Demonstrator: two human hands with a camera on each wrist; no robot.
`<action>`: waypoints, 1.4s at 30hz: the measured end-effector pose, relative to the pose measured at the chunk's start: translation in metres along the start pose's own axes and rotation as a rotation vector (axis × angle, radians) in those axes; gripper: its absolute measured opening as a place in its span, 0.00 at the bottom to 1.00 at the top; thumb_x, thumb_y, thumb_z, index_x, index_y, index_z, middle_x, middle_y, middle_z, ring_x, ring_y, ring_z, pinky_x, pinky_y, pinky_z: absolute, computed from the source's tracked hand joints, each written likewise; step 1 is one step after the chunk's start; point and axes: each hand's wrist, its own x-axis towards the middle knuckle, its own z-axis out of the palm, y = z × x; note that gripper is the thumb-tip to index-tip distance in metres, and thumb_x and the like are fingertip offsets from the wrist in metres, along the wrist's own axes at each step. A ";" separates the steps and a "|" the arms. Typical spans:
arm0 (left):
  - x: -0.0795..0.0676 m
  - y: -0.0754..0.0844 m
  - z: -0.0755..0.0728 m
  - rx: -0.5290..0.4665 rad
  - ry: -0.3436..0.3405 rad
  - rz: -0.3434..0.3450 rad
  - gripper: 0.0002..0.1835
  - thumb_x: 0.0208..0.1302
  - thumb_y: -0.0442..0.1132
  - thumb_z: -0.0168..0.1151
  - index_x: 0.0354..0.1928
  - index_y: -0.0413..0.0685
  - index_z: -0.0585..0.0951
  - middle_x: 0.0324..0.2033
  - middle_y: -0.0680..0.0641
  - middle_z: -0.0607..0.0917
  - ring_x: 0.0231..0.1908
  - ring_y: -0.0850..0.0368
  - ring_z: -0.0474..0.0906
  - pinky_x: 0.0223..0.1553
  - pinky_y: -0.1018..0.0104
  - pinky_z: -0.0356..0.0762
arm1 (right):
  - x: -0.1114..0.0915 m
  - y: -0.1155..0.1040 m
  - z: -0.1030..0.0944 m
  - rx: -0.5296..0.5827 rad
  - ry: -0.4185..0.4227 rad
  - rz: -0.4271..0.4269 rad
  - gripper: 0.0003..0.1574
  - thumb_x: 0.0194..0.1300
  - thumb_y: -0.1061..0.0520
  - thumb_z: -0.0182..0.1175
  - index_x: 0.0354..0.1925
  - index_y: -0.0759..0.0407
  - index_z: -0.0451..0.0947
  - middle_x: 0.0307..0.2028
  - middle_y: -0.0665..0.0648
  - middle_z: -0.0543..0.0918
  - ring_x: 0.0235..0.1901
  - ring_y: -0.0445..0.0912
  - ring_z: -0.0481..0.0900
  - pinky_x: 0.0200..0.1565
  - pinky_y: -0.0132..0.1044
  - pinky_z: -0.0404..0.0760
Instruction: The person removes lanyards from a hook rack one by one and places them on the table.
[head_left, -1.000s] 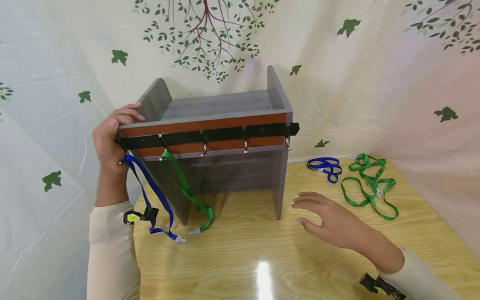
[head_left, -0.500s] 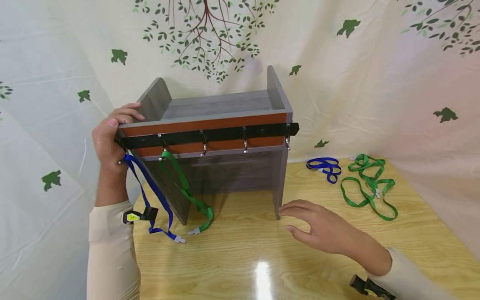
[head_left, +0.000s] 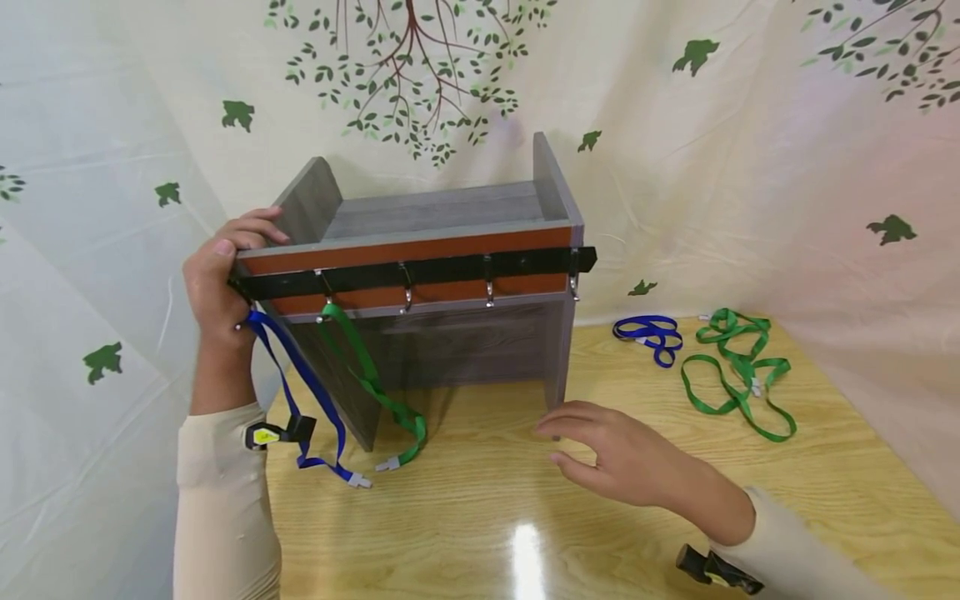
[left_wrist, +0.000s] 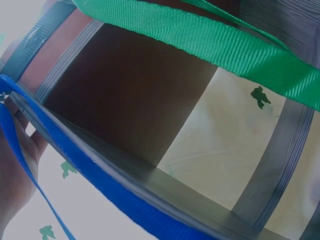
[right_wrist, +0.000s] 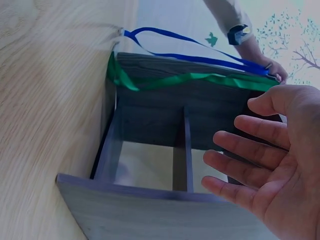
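Note:
A grey wooden shelf (head_left: 450,208) with an orange front strip carries a black hook rail (head_left: 442,271). My left hand (head_left: 217,271) grips its upper left corner, fingers over the top edge. From the hook beside that hand hangs a blue lanyard (head_left: 300,375), its clip down by the table. A green lanyard (head_left: 367,367) hangs from the hook to its right; both cross the left wrist view. My right hand (head_left: 615,454) holds nothing, its fingers spread and slightly bent, in front of the shelf's lower right side panel. In the right wrist view its palm faces the shelf.
A folded blue lanyard (head_left: 652,333) and loosely looped green lanyards (head_left: 742,367) lie on the wooden table (head_left: 450,533), right of the shelf. Several metal hooks, such as a bare hook (head_left: 491,287), jut from the rail. A cloth backdrop (head_left: 637,125) rises behind.
My right hand has moved left across the table, from beside the shelf to overlapping the foot of its right panel. My left hand and the hanging lanyards stay put.

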 end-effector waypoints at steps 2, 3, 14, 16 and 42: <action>0.000 0.000 0.000 0.003 -0.005 0.016 0.24 0.75 0.39 0.48 0.25 0.28 0.80 0.32 0.47 0.92 0.41 0.51 0.88 0.66 0.56 0.80 | 0.003 -0.003 0.001 0.012 0.000 -0.008 0.19 0.74 0.53 0.64 0.61 0.49 0.84 0.60 0.49 0.86 0.62 0.47 0.84 0.61 0.48 0.86; -0.001 0.000 0.001 0.003 -0.006 0.023 0.24 0.75 0.39 0.48 0.25 0.27 0.79 0.32 0.47 0.92 0.40 0.51 0.88 0.66 0.56 0.80 | 0.005 -0.004 0.001 0.017 0.000 -0.012 0.19 0.74 0.53 0.64 0.61 0.50 0.84 0.60 0.50 0.86 0.62 0.47 0.84 0.61 0.48 0.86; -0.002 0.002 0.004 0.009 -0.009 0.086 0.25 0.76 0.38 0.47 0.23 0.25 0.76 0.31 0.48 0.91 0.39 0.53 0.88 0.66 0.55 0.81 | 0.033 -0.021 0.003 0.013 0.037 -0.120 0.20 0.77 0.53 0.60 0.63 0.55 0.83 0.61 0.55 0.87 0.63 0.49 0.85 0.63 0.47 0.86; -0.002 0.002 0.005 0.010 -0.014 0.103 0.25 0.76 0.38 0.48 0.23 0.24 0.76 0.31 0.48 0.91 0.39 0.54 0.88 0.66 0.54 0.81 | 0.038 -0.024 0.004 0.023 0.036 -0.127 0.21 0.77 0.54 0.59 0.63 0.55 0.83 0.62 0.55 0.87 0.63 0.49 0.85 0.63 0.47 0.85; -0.001 0.001 0.006 -0.003 0.027 0.040 0.24 0.75 0.38 0.48 0.23 0.27 0.79 0.30 0.48 0.92 0.39 0.52 0.89 0.65 0.56 0.81 | 0.102 -0.062 0.022 0.277 -0.101 -0.010 0.38 0.81 0.48 0.54 0.82 0.50 0.59 0.82 0.50 0.62 0.70 0.41 0.78 0.73 0.44 0.77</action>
